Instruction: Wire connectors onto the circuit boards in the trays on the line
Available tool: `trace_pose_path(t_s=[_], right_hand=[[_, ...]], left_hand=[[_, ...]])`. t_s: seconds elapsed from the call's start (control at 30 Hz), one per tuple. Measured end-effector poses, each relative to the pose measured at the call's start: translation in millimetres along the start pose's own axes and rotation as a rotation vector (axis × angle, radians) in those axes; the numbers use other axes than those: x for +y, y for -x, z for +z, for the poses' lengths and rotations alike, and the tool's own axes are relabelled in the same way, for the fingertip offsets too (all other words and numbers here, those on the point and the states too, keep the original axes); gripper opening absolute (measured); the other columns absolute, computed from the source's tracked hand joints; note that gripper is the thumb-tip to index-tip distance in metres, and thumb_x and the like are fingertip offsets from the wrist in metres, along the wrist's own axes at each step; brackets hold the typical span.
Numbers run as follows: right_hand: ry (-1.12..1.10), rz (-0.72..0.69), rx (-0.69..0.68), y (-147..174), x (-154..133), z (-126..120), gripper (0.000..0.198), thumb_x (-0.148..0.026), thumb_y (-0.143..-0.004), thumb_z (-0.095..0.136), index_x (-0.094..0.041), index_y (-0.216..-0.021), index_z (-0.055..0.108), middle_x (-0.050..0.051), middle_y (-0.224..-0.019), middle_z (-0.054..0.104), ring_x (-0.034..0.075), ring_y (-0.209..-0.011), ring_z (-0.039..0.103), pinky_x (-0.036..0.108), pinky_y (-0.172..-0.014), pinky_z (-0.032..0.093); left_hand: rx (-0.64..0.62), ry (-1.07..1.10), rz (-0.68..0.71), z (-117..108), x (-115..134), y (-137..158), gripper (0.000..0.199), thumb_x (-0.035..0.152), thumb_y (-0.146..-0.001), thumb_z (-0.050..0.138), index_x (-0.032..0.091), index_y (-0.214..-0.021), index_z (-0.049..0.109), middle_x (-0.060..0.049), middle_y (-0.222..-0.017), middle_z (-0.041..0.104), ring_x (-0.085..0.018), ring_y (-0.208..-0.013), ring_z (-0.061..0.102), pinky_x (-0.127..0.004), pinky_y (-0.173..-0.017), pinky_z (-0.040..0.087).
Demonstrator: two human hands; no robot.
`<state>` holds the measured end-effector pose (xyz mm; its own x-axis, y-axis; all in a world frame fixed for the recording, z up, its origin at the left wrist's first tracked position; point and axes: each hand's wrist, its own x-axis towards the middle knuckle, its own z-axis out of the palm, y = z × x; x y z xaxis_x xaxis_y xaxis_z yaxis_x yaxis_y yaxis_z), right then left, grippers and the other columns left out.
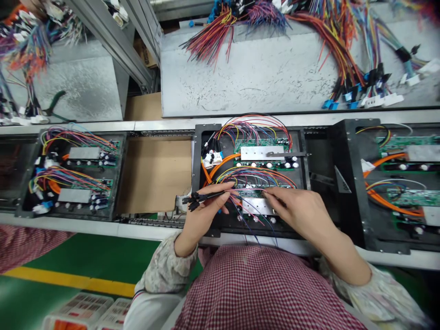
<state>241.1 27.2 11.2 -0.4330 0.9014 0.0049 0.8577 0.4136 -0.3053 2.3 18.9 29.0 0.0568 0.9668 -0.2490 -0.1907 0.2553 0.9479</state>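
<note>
My left hand (209, 208) is closed around a bundle of thin wires whose black connectors (195, 200) stick out to its left. Loose blue and pink wire ends (252, 222) hang from the bundle over the near circuit board (259, 206). With fingertips pinched together, my right hand (292, 204) is at the right end of a pink wire (249, 189) stretched from the bundle, above that board. A second circuit board (263, 152) with a silver heat sink lies behind it in the same black tray (304, 174). My right fingertips partly hide the near board's edge.
Another black tray (118, 176) with two wired boards lies left, past brown cardboard (156, 176). A third tray (366, 201) stands right. Colourful wire bundles (213, 34) hang over a metal shelf (240, 82) behind. Green-handled pliers (55, 103) lie at upper left; crates (79, 311) stand below.
</note>
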Motion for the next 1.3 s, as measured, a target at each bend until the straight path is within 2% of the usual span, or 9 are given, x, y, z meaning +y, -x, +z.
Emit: trace_pose_path(t_s=[0.1,0.37,0.53,0.73,0.87,1.0,1.17,1.23,1.3], right_hand=[[0.033,0.018,0.022,-1,-1,0,0.036,-0.036,-0.1,0.041,-0.022,-0.093,0.074,0.003,-0.072,0.074,0.016,-0.058,0.067,0.027,-0.052,0.036],[-0.011,0.05,0.028,0,-1,1,0.037,-0.039,-0.099,0.042,-0.022,-0.091,0.074,0.003,-0.073,0.075,0.015,-0.056,0.066,0.027,-0.052,0.036],[-0.016,-0.023,0.009,0,-1,1,0.035,-0.036,-0.099,0.043,-0.023,-0.09,0.074,0.003,-0.083,0.077,0.017,-0.067,0.07,0.027,-0.055,0.039],[-0.006,0.036,0.055,1,-1,1,0.035,-0.038,-0.099,0.044,-0.022,-0.091,0.075,0.002,-0.071,0.074,0.017,-0.055,0.066,0.027,-0.051,0.034],[0.014,0.044,0.055,1,-1,3,0.036,-0.038,-0.1,0.043,-0.023,-0.092,0.074,0.002,-0.073,0.075,0.017,-0.057,0.067,0.027,-0.052,0.036],[0.005,-0.021,0.018,1,-2,2,0.035,-0.035,-0.1,0.043,-0.022,-0.091,0.074,0.003,-0.08,0.076,0.018,-0.066,0.07,0.028,-0.054,0.038],[-0.089,0.063,0.142,10,-17,-13,0.033,-0.043,-0.098,0.049,-0.019,-0.106,0.071,0.004,-0.08,0.076,0.016,-0.065,0.069,0.027,-0.057,0.043],[-0.156,0.032,0.096,16,-24,-19,0.031,-0.042,-0.098,0.049,-0.02,-0.1,0.071,0.002,-0.077,0.074,0.014,-0.064,0.068,0.025,-0.057,0.043],[-0.17,-0.017,0.022,22,-25,-23,0.035,-0.04,-0.1,0.044,-0.022,-0.084,0.069,0.0,-0.069,0.071,0.013,-0.057,0.064,0.025,-0.052,0.039]], left_hand=[[-0.008,0.003,0.002,-1,-1,0,0.019,0.026,-0.084,0.073,0.025,-0.103,0.078,-0.004,-0.091,0.079,-0.008,-0.055,0.062,-0.018,-0.053,0.055],[-0.044,-0.048,0.006,-3,-1,3,0.027,0.034,-0.087,0.07,0.02,-0.11,0.074,-0.008,-0.098,0.078,-0.01,-0.06,0.066,-0.024,-0.063,0.059],[-0.071,-0.041,-0.01,-3,-1,3,0.028,0.034,-0.087,0.071,0.021,-0.111,0.075,-0.008,-0.099,0.078,-0.01,-0.057,0.063,-0.022,-0.059,0.057],[-0.082,-0.007,-0.003,-3,0,2,0.023,0.026,-0.087,0.07,0.025,-0.109,0.076,-0.006,-0.098,0.078,-0.008,-0.056,0.061,-0.02,-0.056,0.054],[-0.059,-0.013,-0.007,-3,0,2,0.022,0.026,-0.087,0.071,0.023,-0.107,0.077,-0.006,-0.097,0.078,-0.009,-0.057,0.061,-0.021,-0.056,0.055],[-0.057,-0.008,0.0,-1,1,2,0.021,0.027,-0.087,0.071,0.022,-0.107,0.077,-0.007,-0.096,0.078,-0.009,-0.059,0.062,-0.021,-0.056,0.055],[-0.07,-0.029,0.018,-1,0,1,0.022,0.026,-0.088,0.069,0.023,-0.109,0.076,-0.006,-0.095,0.078,-0.009,-0.061,0.062,-0.02,-0.055,0.054],[-0.079,-0.038,0.037,-2,-1,1,0.019,0.025,-0.089,0.068,0.023,-0.106,0.077,-0.006,-0.095,0.078,-0.009,-0.063,0.063,-0.019,-0.056,0.055],[-0.079,-0.037,0.059,-3,-3,0,0.016,0.024,-0.09,0.066,0.023,-0.102,0.077,-0.006,-0.097,0.077,-0.011,-0.068,0.067,-0.02,-0.056,0.056]])
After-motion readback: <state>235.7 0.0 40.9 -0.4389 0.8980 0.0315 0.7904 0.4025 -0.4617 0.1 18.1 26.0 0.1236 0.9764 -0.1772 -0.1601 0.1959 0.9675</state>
